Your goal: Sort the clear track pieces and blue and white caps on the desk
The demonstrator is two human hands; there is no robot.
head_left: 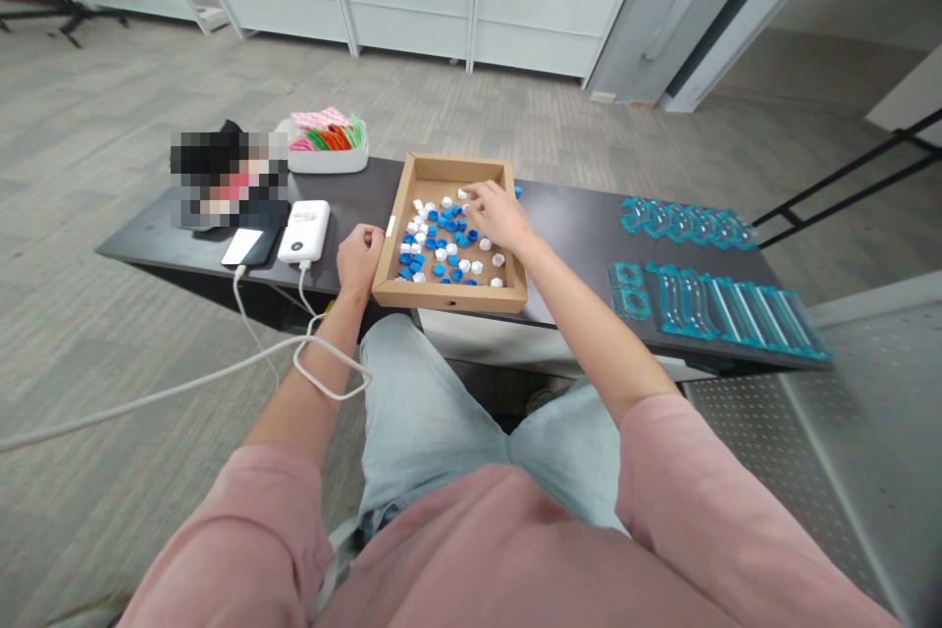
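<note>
A shallow cardboard box (450,297) lies on the dark table in front of me. Scattered in it are several small blue pieces (440,270) and white faceted pieces (477,267), mostly toward the left and near side. My right hand (495,213) reaches over the box's right wall, its fingers stretched and a little apart, close above the pieces. White pieces lie by its fingertips; I see none gripped. Beside the box's left wall, my left hand (359,260) rests curled in a fist, with nothing visible in it. The inside of that fist is hidden.
On the table's left are a white power bank (304,232) with cables, a phone (250,245) and a white tub (329,159) of colourful strips. Teal clear plastic packs (688,221) lie on the right. A white cable (183,388) crosses my left forearm.
</note>
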